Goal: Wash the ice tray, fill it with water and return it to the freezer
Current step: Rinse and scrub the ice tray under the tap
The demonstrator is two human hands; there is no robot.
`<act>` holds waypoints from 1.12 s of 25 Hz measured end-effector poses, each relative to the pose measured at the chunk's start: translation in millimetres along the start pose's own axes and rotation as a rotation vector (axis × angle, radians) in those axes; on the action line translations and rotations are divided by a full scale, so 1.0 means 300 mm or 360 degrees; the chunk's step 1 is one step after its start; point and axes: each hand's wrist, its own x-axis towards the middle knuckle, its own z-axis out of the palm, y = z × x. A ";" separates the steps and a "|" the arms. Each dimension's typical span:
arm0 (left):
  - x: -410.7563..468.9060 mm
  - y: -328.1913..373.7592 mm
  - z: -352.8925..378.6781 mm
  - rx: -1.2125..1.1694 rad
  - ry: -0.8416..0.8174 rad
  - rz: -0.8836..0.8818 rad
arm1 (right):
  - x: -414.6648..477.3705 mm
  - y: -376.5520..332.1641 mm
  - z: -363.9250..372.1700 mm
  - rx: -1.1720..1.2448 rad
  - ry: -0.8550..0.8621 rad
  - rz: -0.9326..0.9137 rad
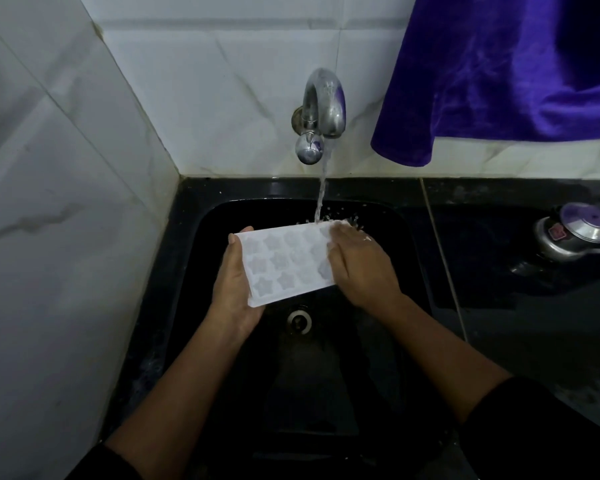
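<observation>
The left grip (233, 286) clasps the ice tray (286, 262) by its left end; its long axis runs right and far to the water stream (321, 194), where the right grip (358, 265) rests flat-fingered, holding nothing.

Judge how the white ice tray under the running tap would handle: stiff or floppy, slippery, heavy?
Probably slippery: the ice tray is wet under the water stream. Likely light: the left hand holds one end from beneath. Seemingly fairly stiff: it lies flat between the hands without sagging, though the right hand rests on its other end.
</observation>
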 end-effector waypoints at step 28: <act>0.044 0.052 -0.027 0.0048 0.0049 -0.0076 | 0.023 -0.069 0.090 0.0040 -0.0244 0.0526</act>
